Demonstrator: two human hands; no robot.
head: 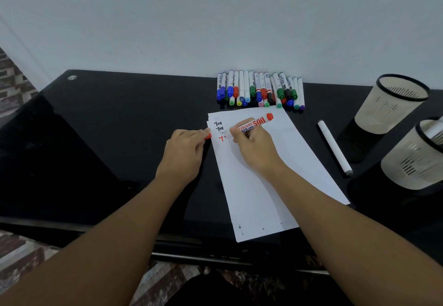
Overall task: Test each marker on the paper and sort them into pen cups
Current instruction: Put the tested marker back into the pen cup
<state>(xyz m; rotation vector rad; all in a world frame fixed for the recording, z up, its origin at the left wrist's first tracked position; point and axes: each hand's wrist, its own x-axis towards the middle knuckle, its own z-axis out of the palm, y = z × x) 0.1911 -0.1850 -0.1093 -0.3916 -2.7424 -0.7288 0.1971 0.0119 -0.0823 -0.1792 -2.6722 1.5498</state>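
Note:
My right hand [251,145] grips a red whiteboard marker [257,122] with its tip down on the white paper [275,176], beside a red letter under several lines of black writing. My left hand [185,152] rests at the paper's left edge and pinches the marker's red cap [208,136]. A row of several capped markers [260,90] lies against the wall behind the paper. Two beige pen cups stand at the right: the far cup [390,104] and the near cup [417,157], which holds a marker.
A single white marker [334,147] lies on the black glass table [107,138] between the paper and the cups. The wall runs directly behind the marker row. The table's front edge is near my forearms.

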